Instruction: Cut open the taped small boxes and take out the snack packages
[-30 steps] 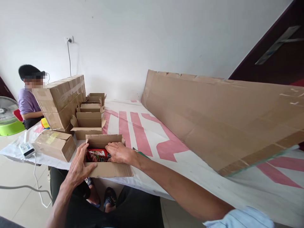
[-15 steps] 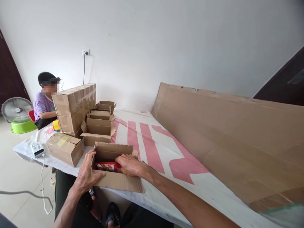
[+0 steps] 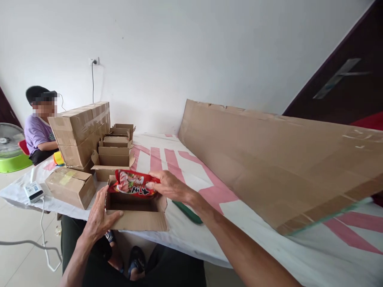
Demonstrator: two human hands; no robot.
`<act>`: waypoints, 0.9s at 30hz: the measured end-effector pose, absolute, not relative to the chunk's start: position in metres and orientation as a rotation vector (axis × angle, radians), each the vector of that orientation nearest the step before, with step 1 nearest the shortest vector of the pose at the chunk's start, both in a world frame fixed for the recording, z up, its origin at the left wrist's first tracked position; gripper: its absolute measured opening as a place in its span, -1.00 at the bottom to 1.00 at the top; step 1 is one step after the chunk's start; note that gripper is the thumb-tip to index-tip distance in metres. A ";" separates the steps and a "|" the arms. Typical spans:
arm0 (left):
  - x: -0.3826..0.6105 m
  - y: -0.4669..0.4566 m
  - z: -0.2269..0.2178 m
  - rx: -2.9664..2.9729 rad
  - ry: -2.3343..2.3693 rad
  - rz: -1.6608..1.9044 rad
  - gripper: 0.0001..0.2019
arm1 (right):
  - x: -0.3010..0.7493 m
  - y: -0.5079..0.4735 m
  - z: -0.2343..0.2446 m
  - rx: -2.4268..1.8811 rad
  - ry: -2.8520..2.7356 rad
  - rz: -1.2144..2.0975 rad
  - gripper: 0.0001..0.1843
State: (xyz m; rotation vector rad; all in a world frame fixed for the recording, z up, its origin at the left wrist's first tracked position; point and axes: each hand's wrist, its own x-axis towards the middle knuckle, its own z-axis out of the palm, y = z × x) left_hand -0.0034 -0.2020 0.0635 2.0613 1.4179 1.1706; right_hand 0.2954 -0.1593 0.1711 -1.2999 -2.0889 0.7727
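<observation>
Gripped only at its right end by the right hand (image 3: 170, 186), the packet (image 3: 134, 184) over the far edge of the box (image 3: 140, 221), whose left end the left hand (image 3: 97, 217) clasps, could slip or snag.

Saw a person (image 3: 46, 146) in a purple shirt (image 3: 35, 130) near a fan (image 3: 10, 139). Noticed a black plug (image 3: 95, 62) in a wall socket (image 3: 90, 61), a dark door (image 3: 335, 93) at right and a white corded device (image 3: 34, 191).

Open ctn (image 3: 140, 221) on tbl (image 3: 257, 243), R of closed bx (image 3: 70, 186).
</observation>
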 end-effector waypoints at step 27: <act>-0.023 -0.179 0.114 2.072 1.396 1.302 -0.55 | 0.304 -0.164 0.189 -1.006 -1.792 1.121 -0.60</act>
